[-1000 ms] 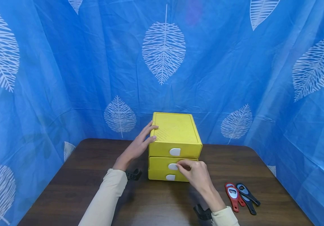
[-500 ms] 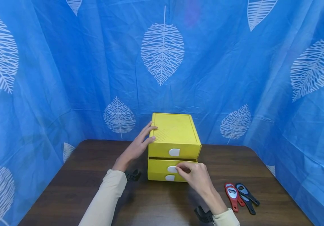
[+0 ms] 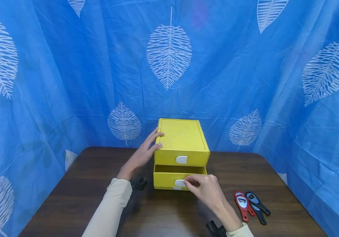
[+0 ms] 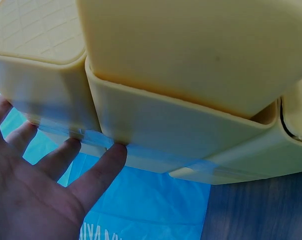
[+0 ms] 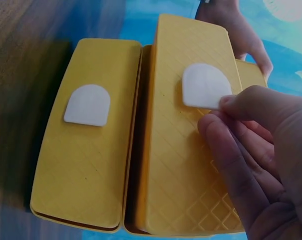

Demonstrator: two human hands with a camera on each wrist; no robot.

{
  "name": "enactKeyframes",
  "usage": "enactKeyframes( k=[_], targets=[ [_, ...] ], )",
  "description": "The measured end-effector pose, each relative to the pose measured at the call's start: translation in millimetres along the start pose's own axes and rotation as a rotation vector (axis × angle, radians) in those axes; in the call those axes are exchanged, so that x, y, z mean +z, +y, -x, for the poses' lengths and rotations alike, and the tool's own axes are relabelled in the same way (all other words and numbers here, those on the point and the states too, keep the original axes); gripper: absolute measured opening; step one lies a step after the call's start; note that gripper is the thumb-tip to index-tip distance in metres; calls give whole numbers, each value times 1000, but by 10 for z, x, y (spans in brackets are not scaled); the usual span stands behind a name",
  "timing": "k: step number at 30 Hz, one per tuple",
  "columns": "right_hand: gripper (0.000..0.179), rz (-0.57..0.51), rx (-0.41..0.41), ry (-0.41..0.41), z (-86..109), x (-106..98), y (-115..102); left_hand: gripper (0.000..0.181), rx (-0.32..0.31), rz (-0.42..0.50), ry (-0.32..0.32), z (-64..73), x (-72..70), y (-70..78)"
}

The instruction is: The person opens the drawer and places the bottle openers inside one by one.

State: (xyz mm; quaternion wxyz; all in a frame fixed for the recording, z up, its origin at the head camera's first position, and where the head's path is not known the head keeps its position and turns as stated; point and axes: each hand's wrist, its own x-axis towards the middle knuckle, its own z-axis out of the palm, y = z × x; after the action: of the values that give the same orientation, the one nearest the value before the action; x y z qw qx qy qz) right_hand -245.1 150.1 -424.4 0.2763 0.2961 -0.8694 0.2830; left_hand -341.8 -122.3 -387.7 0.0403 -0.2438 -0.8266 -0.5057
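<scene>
Fingers of the right hand (image 3: 207, 191) are pinching a white tab (image 5: 205, 84) on the middle drawer (image 3: 166, 180) of a yellow cabinet (image 3: 184, 133), thumb and fingertip nearly meeting with the tab's edge between them. The drawer is standing partly open, its front jutting out below the top drawer (image 3: 164, 158) and above the bottom drawer (image 5: 86, 165). On the cabinet's left side, the left hand (image 3: 141, 154) is resting with fingers spread and nearly straight, touching the upper wall and top edge but gripping nothing.

Judging by its crisp edges and smooth faces, the drawer is probably made of thin, stiff plastic, light and hardly fragile, likely sliding freely but perhaps binding if drawn crookedly. Its slick little tab is offering limited purchase, so the best hold is seemingly lying right there, with the drawer's upper rim serving as a fallback.

Relative to the right fingers, the tab is sitting directly between the pads, the drawer front is lying just beyond their tips, and the dark opening is showing above them; its contents are not showing clearly. Red and black bottle openers (image 3: 244, 212) are lying apart on the worktop (image 3: 77, 194), to the cabinet's right.
</scene>
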Motion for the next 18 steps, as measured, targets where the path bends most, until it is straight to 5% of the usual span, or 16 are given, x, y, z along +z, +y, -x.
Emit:
enactKeyframes(
  k=[18],
  targets=[
    [13,-53,-71,-78,105,-194,-171,51,-18,7,-2,5,9,-7]
  ],
)
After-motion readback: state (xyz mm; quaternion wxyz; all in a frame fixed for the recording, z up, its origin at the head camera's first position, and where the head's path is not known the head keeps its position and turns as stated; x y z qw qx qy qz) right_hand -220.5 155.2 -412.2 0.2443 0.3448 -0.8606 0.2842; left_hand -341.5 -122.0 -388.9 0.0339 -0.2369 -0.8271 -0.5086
